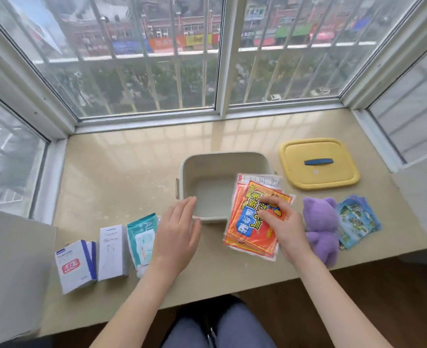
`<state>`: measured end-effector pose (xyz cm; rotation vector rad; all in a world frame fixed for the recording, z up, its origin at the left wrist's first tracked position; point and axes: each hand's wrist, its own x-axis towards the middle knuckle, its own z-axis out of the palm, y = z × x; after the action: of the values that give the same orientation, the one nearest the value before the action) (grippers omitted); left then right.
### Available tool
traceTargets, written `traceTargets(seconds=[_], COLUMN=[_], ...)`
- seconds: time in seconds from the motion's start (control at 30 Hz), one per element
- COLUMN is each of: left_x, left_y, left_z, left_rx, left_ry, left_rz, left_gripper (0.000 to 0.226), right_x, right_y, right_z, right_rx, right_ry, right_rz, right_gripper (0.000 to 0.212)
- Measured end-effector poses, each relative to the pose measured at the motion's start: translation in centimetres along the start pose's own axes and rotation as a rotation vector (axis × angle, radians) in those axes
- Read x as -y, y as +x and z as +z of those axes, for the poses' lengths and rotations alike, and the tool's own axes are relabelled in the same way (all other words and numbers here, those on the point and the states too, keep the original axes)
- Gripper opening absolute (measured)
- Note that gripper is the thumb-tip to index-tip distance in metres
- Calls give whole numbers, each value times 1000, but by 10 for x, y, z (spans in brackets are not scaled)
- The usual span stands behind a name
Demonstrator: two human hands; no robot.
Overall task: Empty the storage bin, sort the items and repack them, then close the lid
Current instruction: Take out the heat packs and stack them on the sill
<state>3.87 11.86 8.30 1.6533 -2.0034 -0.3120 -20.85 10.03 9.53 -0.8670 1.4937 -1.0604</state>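
The right hand [280, 222] is pinching a stack of orange packets [252, 229] over the near right corner of the empty bin [222, 156] on the sill [132, 172]. The left hand [176, 234] is hovering flat, fingers straight, by its rim. Probably best lowering the stack level, squared against a wall. Waiting outside: one lid [317, 172], one bear [320, 222], one wipes pack [142, 242], one card stack [358, 219], two boxes [113, 252] — maybe three.

Right hand [280, 219] grips orange packets [252, 227] over the bin [222, 159] — left hand [177, 232] open at its rim.

left hand [176, 237] bare | right hand [281, 222] bare | forearms [137, 305] bare | trousers [242, 327] blue-grey
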Motion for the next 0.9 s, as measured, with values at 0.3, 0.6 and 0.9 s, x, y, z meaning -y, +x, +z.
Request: traceTargets(seconds=[0.3, 0.6, 0.9], left_x=[-12, -32, -7], left_y=[-101, -146, -125], left_z=[55, 150, 233], left_rx=[241, 321, 339], left_ry=[62, 68, 41], left_rz=[-99, -337, -374], left_gripper=[54, 54, 52], right_x=[-74, -169, -245], right_y=[-48, -1, 67], right_z=[-50, -67, -45], right_rx=[93, 204, 241], right_ry=[-100, -227, -324], right_rz=[148, 354, 240], right_gripper=[29, 17, 29])
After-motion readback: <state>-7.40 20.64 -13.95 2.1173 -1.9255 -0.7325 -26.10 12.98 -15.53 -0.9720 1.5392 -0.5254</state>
